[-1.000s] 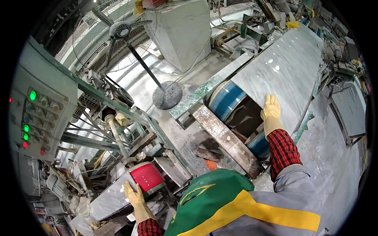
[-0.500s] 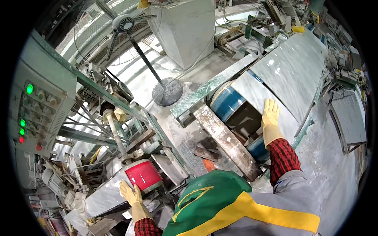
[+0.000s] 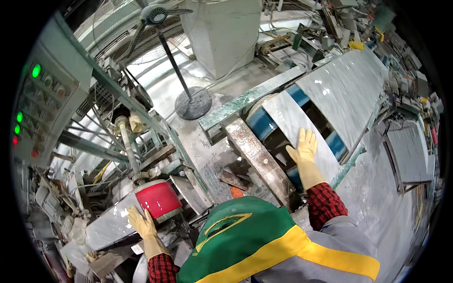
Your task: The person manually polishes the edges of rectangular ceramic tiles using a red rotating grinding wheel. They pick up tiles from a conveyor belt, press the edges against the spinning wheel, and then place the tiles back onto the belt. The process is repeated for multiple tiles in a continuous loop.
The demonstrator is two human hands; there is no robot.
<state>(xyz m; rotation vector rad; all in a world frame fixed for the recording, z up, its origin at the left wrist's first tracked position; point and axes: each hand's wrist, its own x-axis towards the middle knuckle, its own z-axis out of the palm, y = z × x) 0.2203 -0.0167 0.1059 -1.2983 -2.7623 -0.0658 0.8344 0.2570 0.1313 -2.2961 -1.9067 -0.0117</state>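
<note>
My right hand (image 3: 306, 153), in a pale yellow rubber glove, lies with fingers stretched and thumb apart on a narrow wet white stone slab (image 3: 288, 115). That slab spans blue belts (image 3: 262, 123) of a conveyor. Beyond it on the same conveyor rests a wider grey-veined stone slab (image 3: 344, 89), with a gap between the two. My left hand (image 3: 141, 225), gloved alike, rests with fingers extended on another wet grey-white slab (image 3: 111, 224), beside a red belt (image 3: 159, 200) on a roller. Neither hand is wrapped around anything.
A control panel (image 3: 45, 101) with green and red lights stands at left. Near the middle is a pedestal fan's round base (image 3: 193, 103). A rusty metal beam (image 3: 257, 158) edges the conveyor's near end. More slabs lean on a rack (image 3: 408, 153) at right.
The narrow slab under my right hand has shifted away from the wider slab, toward the conveyor's near end, opening a wider gap. My right hand has moved with it. The view has shifted slightly.
</note>
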